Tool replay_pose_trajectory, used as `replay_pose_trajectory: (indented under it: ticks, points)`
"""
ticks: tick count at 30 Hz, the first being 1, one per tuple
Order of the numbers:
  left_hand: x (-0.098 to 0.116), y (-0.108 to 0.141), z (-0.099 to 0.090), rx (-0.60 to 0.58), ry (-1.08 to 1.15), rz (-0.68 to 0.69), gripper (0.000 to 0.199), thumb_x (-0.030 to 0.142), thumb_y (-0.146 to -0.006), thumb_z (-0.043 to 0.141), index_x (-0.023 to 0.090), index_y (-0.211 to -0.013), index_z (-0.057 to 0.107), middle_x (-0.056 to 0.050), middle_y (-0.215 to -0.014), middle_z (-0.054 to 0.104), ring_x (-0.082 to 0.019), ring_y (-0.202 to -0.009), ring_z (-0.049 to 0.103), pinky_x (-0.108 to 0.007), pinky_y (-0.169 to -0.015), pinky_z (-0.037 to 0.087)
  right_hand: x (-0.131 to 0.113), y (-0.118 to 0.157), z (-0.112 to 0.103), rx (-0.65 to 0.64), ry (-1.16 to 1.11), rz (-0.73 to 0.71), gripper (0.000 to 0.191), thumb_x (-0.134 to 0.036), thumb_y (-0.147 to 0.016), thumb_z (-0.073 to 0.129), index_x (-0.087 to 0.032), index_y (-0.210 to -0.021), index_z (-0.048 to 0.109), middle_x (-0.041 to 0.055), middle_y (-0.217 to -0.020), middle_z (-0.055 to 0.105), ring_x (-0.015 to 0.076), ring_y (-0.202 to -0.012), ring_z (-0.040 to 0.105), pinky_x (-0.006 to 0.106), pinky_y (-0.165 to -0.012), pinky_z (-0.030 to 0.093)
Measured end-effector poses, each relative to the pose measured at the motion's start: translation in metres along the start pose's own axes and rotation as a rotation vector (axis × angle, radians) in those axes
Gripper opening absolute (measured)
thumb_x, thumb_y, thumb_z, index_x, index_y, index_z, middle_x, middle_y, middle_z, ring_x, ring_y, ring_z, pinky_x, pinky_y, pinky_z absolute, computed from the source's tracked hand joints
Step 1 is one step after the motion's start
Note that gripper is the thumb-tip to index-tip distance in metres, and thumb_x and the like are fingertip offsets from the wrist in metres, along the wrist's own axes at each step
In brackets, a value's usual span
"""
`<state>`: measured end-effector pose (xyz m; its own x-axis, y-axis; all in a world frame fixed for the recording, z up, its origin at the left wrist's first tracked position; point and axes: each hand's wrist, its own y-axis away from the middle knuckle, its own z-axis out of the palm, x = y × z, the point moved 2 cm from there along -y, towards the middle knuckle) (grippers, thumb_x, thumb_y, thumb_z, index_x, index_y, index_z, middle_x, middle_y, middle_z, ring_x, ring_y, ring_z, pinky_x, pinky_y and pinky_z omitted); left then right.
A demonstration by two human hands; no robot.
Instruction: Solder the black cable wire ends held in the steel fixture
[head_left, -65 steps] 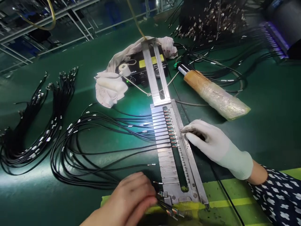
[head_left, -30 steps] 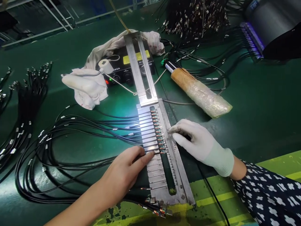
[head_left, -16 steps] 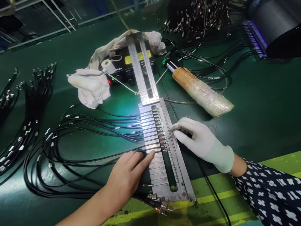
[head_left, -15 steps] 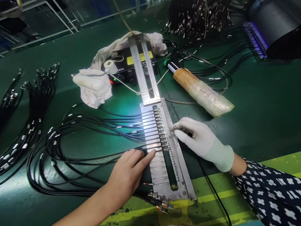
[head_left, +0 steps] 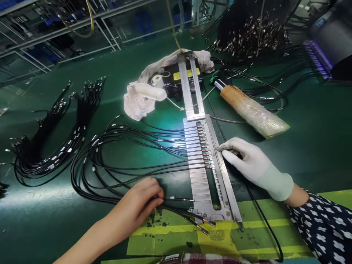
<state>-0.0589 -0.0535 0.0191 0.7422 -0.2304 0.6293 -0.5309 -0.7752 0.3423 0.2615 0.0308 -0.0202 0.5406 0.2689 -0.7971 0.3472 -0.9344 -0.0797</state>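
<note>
Leaving the silver slotted metal fixture (head_left: 200, 185), your bare left hand (head_left: 141, 200), fingertips together, grip unclear, meets metal-tipped black cables (head_left: 202, 230) near left, while your white-gloved right hand (head_left: 251, 165) pinches the fixture's right edge.

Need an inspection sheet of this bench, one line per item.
Surface: green bench; yellow-green covering near front, dark-spotted.
Job's things: slotted metal fixture; wires across its upper part, most lower slots unfilled.
Clutter: stained white cloth around black control box; plastic-wrapped object to the right.
Hands: bare left hand at loose cable ends, grip unclear; gloved right hand touching fixture's right edge.
Cables: black cables looped left of fixture; black bundle farther left. Visible damage: nothing seen.
Surroundings: metal rack behind, blurred; purple-lit machine far right.
</note>
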Motion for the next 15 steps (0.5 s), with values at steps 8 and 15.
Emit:
replay_pose_trajectory:
  ticks: [8,15]
  points:
    - [0.017,-0.03,0.006,0.221,0.077,0.151,0.014,0.014,-0.097,0.045,0.021,-0.107,0.053,-0.003,-0.096,0.056,-0.013,-0.089,0.053,-0.023,-0.078,0.043,-0.002,0.0,-0.001,0.003,0.004,0.009,0.014,-0.027,-0.094,0.051,-0.024,-0.098,0.065,0.0022,-0.097,0.063,0.0199,-0.091,0.06,0.037,-0.084,0.048]
    - [0.037,-0.064,0.01,0.311,0.014,0.336,0.026,0.004,-0.095,0.046,0.019,-0.114,0.055,-0.004,-0.1,0.055,-0.013,-0.093,0.051,-0.024,-0.082,0.043,-0.006,-0.002,-0.002,-0.002,-0.018,0.001,0.015,-0.024,-0.094,0.051,-0.023,-0.098,0.065,0.0027,-0.097,0.064,0.0204,-0.092,0.06,0.037,-0.084,0.048]
